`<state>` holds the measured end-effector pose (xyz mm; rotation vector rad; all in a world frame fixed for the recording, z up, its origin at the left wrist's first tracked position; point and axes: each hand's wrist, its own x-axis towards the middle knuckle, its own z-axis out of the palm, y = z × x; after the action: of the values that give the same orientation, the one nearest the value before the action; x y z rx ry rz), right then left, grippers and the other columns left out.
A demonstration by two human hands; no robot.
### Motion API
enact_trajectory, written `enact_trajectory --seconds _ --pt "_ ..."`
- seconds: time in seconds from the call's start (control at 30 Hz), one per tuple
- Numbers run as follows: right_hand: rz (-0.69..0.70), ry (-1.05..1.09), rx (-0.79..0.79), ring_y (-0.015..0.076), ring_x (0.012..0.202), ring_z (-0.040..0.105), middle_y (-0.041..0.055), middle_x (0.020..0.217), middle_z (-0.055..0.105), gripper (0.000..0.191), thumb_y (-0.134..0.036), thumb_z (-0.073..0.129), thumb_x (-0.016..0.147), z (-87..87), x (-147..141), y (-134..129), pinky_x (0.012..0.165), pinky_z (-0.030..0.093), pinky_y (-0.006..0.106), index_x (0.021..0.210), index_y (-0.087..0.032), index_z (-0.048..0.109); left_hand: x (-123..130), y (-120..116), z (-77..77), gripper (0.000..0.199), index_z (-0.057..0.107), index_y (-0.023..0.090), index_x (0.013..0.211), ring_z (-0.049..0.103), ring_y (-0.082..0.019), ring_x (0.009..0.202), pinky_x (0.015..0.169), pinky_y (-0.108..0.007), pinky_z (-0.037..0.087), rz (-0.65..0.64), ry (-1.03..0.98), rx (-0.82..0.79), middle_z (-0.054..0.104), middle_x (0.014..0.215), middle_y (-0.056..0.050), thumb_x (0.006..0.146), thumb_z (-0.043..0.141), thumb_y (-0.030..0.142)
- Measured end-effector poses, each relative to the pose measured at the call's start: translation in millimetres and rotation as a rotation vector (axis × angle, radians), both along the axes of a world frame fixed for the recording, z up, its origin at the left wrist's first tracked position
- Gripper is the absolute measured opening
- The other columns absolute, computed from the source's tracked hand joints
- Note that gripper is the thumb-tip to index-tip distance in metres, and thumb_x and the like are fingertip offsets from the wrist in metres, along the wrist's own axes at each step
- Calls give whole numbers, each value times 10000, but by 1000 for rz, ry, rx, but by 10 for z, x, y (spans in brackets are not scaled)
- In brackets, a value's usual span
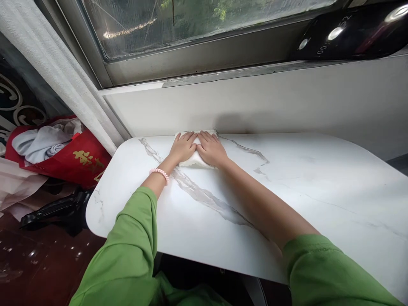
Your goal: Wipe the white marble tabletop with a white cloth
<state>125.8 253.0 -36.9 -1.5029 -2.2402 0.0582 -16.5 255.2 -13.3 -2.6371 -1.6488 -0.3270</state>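
A flat, soft-looking white packet or folded cloth (196, 160) lies at the far edge of the white marbled table (191, 221), close to the wall. Its exact kind is hard to make out, since both hands cover most of it. My left hand (183, 148) rests flat on its left part, fingers stretched forward. On the right part lies my right hand (211, 148), also flat, with the thumbs of both hands meeting near the middle. A pink coiled band (160, 175) circles my left wrist.
Left of the table stands a red bag (79, 157) stuffed with light-coloured clothes (47, 142). Below it is a shiny black object (60, 210). A white curtain or pipe-like column (60, 63) runs beside the window (207, 25). A black rounded device (353, 36) sits at the upper right.
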Motion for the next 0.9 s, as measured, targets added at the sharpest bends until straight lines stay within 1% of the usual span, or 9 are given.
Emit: enact_trajectory --seconds 0.1,0.23,0.33,0.43,0.53,0.6,0.73,0.8,0.9 --pt "-7 -36 8 269 1387 322 179 1471 411 557 -234 257 914 20 -35 -195 1139 233 474 1395 3 411 -32 -154 2 482 392 179 1408 302 -165 1395 1185 -416 123 -1 -17 -22 381 1503 -61 941 296 250" --pt "-19 -109 33 315 1385 314 232 1462 398 564 -244 268 933 25 -114 -633 1140 218 489 1390 60 394 -133 -497 -7 470 406 192 1399 299 -156 1399 1189 -411 112 -47 -35 -44 395 1496 -52 943 323 267" --pt "8 -121 79 345 1379 315 264 1448 399 566 -254 281 940 4 -193 -1029 1127 234 518 1378 86 394 -242 -866 0 466 414 187 1394 303 -161 1399 1191 -413 111 -78 -53 -37 402 1491 -58 941 335 262" --pt "41 -94 120 355 1372 325 275 1431 416 563 -252 284 940 10 -290 -1434 1116 258 538 1365 99 402 -357 -1297 35 474 402 174 1404 299 -171 1403 1194 -420 111 -86 -68 -41 400 1491 -64 940 339 252" --pt "94 -75 135 360 1373 323 274 1430 417 563 -246 284 940 66 -384 -1799 1124 253 552 1364 104 406 -459 -1719 88 485 385 177 1419 299 -171 1404 1199 -427 107 -52 -74 -56 395 1494 -59 941 327 236" --pt "140 -73 140 362 1372 323 275 1426 419 561 -240 284 939 114 -438 -1997 1135 236 560 1363 104 412 -517 -1965 122 493 374 161 1429 286 -171 1410 1203 -427 105 -21 -69 -63 386 1498 -63 945 314 229" --pt "216 -52 126 371 1377 312 263 1433 410 556 -233 303 930 169 -541 -2272 1132 252 570 1368 88 422 -611 -2332 179 499 347 136 1449 237 -179 1429 1202 -448 119 28 -39 -81 347 1515 -80 967 255 225" --pt "230 -32 111 373 1378 308 252 1438 408 557 -236 318 923 176 -596 -2356 1119 283 566 1373 74 425 -640 -2448 204 501 330 152 1460 209 -183 1437 1196 -463 142 46 -14 -108 311 1529 -76 973 232 215" --pt "235 -51 108 394 1363 328 256 1427 422 561 -231 320 911 188 -664 -2415 1093 319 573 1367 74 436 -663 -2538 227 509 303 166 1473 180 -182 1443 1193 -465 154 88 5 -141 268 1545 -64 970 232 201"
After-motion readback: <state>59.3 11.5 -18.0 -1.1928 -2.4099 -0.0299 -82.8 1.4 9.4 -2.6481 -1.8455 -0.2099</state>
